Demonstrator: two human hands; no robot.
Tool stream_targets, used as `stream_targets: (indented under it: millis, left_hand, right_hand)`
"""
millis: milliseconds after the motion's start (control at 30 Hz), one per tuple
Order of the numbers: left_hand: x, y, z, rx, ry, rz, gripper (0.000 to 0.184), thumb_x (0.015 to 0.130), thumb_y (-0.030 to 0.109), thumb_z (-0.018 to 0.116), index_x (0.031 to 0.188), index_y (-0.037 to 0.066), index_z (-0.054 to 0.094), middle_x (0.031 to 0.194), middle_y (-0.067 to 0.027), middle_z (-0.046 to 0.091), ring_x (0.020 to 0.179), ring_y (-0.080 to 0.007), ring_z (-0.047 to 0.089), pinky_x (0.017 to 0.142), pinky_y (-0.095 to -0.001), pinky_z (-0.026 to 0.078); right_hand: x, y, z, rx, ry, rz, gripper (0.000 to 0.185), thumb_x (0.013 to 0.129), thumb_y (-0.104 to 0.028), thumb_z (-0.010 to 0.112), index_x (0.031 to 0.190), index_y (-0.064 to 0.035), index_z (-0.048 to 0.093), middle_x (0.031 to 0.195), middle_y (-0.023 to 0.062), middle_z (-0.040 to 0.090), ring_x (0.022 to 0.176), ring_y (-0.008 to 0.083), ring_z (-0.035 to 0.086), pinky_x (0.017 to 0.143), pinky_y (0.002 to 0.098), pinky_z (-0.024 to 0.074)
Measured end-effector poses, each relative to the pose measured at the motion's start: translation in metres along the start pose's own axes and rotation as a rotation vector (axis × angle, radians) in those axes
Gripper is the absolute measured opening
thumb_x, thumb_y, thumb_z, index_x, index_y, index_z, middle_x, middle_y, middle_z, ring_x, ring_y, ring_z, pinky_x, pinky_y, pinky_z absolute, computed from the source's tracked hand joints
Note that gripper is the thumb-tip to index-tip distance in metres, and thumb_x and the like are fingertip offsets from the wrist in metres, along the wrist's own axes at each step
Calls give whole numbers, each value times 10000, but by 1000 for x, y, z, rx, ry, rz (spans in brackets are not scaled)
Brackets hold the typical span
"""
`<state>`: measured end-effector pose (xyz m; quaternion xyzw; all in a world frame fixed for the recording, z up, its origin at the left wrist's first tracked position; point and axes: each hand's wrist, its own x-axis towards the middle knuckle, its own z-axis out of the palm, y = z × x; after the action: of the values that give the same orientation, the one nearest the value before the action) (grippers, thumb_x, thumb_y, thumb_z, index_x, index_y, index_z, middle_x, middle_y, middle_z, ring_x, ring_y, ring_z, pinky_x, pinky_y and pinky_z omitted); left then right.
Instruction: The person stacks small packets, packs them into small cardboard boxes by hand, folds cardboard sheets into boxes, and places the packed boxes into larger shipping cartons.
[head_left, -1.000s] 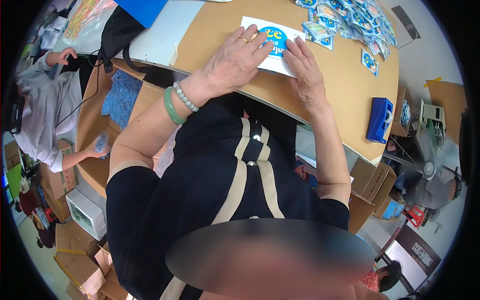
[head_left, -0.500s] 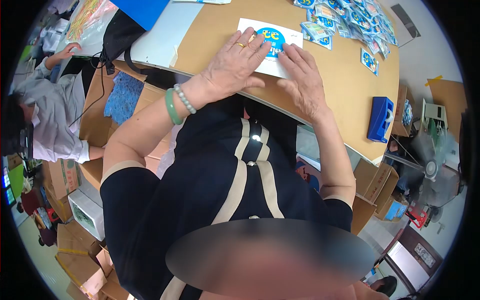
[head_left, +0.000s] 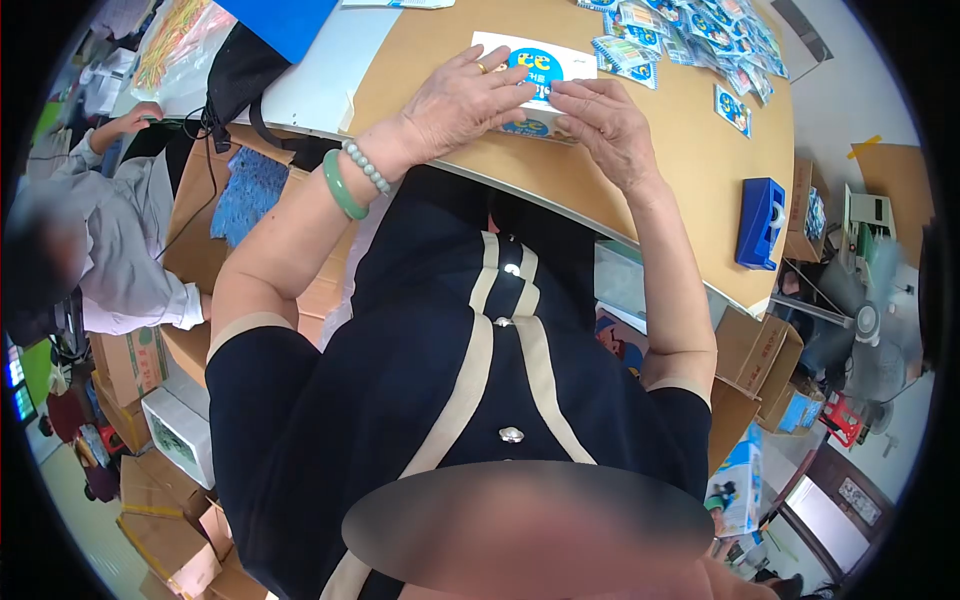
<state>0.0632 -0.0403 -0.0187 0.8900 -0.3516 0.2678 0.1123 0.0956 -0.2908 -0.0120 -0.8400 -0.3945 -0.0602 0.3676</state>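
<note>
A small white cardboard box [head_left: 580,68] with blue round prints and yellow lettering sits near the front edge of the table, its top and front side showing. My left hand [head_left: 462,108], with a ring, a beaded bracelet and a green bangle, holds the box's left part, fingers over the top and thumb low at the front. On the box's right front edge my right hand [head_left: 612,132] is closed, fingers bent together on top and thumb at the front. Both hands partly cover the print.
Small printed packets [head_left: 700,40] lie piled at the far right of the table [head_left: 690,170], with a single packet [head_left: 733,110] nearer. A blue tape dispenser [head_left: 762,224] stands at the right edge. A black bag [head_left: 240,70] lies at the left. Beside the table sits another person [head_left: 140,235].
My hands have gone from lying flat over the box to bent fingers and thumbs at its edges. The box's printed front side now shows. The person at the left has shifted slightly.
</note>
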Motion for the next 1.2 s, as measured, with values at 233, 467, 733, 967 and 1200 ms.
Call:
stream_targets:
  millis: [233, 467, 733, 967, 1200]
  left_hand:
    - [5, -3, -7, -82, -107, -3, 330, 922, 340, 614, 1184, 140, 615, 1164, -51, 644, 1254, -317, 529, 1066, -479, 411]
    - [1, 8, -7, 4, -64, 4, 354, 927, 314, 615, 1226, 126, 605, 1192, -56, 643, 1290, -308, 505, 1089, -478, 399]
    - [-19, -9, -12, -412, -40, -192, 365, 922, 234, 642, 1261, 99, 631, 1310, -86, 614, 1346, -287, 462, 1099, -408, 401]
    - [-34, -16, -25, -455, -92, -282, 313, 912, 154, 655, 1211, 65, 662, 1273, -134, 635, 1285, -305, 526, 1068, -387, 436]
    - [-60, -50, 14, -245, -52, -1, 322, 995, 101, 519, 1279, -29, 599, 1326, -210, 589, 1294, -380, 513, 1092, -444, 399]
  right_hand:
    - [3, 1, -4, 27, -37, 37, 304, 838, -124, 725, 1141, -103, 724, 1224, 12, 679, 1131, 233, 563, 997, 343, 475]
    - [-13, -14, 0, -232, 49, -126, 321, 867, -110, 692, 1188, -108, 688, 1277, 31, 646, 1236, 273, 527, 1048, 383, 440]
    - [-4, -22, 34, -355, 191, -162, 302, 877, -115, 679, 1178, -112, 673, 1267, 61, 644, 1275, 280, 535, 1065, 433, 422]
    - [-4, -13, 38, -288, 186, -191, 304, 865, -62, 664, 1169, -58, 652, 1206, 113, 662, 1230, 302, 568, 1053, 446, 428]
    - [-10, -9, 42, -254, 342, -330, 200, 799, -137, 620, 981, -54, 607, 1044, 102, 630, 1079, 301, 571, 928, 418, 457]
